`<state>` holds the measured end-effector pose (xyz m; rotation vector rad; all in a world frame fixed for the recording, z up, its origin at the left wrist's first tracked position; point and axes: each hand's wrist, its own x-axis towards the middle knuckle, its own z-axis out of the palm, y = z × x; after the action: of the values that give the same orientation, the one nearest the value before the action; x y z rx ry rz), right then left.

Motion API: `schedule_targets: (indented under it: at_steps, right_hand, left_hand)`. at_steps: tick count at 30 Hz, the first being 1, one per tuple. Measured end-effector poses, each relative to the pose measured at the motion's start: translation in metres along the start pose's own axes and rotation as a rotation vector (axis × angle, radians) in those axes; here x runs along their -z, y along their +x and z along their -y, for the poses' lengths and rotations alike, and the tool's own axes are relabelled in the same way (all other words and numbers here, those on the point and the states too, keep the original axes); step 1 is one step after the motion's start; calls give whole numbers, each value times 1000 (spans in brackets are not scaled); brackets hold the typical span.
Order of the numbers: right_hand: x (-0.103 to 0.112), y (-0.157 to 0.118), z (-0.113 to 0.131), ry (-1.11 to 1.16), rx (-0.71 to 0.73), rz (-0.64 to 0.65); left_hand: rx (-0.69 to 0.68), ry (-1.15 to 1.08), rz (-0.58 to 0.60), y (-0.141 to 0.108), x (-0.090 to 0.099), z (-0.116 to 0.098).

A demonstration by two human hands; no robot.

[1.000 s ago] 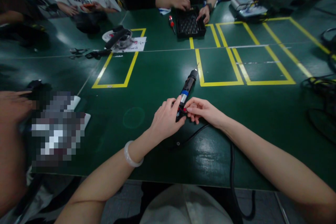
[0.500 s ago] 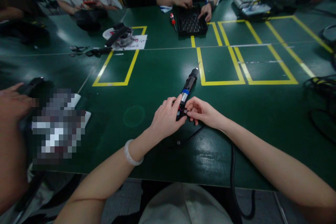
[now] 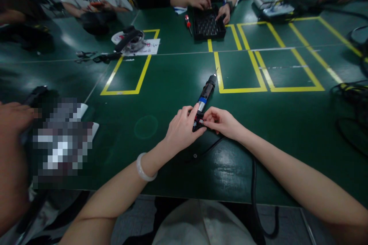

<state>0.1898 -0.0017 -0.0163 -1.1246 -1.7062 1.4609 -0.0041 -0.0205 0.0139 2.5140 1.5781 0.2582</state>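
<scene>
An electric screwdriver (image 3: 204, 96) lies slantwise on the green table, its thin bit pointing away from me. Part of its casing is off, so a silver motor section, a blue band and small red and dark inner parts show near my hands. My left hand (image 3: 181, 128) is closed around its rear end, thumb on the near side and fingers over the top. From the right, my right hand (image 3: 221, 121) pinches at the small inner parts (image 3: 200, 121) with thumb and forefinger. Exactly which piece sits between those fingertips is too small to tell.
Across the table a person's hands work in a black tray (image 3: 209, 26) beside a red screwdriver (image 3: 188, 23). Yellow tape (image 3: 243, 90) marks rectangles. Black cables (image 3: 349, 95) lie at the right; a cable (image 3: 254, 180) hangs over the front edge. A co-worker's hand (image 3: 17, 118) is at the left.
My right fingertips have shifted slightly left, closer in on the screwdriver's inner parts. My left hand keeps its hold. The co-worker's hand at the left has moved down a little, its fingers less extended.
</scene>
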Motion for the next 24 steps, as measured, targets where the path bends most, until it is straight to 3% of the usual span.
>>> schedule_targets:
  at_steps: [11,19,24]
  right_hand:
    - [1,1,0,97,6,21]
    - [28,5,11,146,-22,-70]
    - [37,5,7,246,-19,-111]
  left_hand:
    - [21,78,-32,1,-2,-3]
    - [14,127,-1,1,5,-3]
    - [5,168,7,-6,12,15]
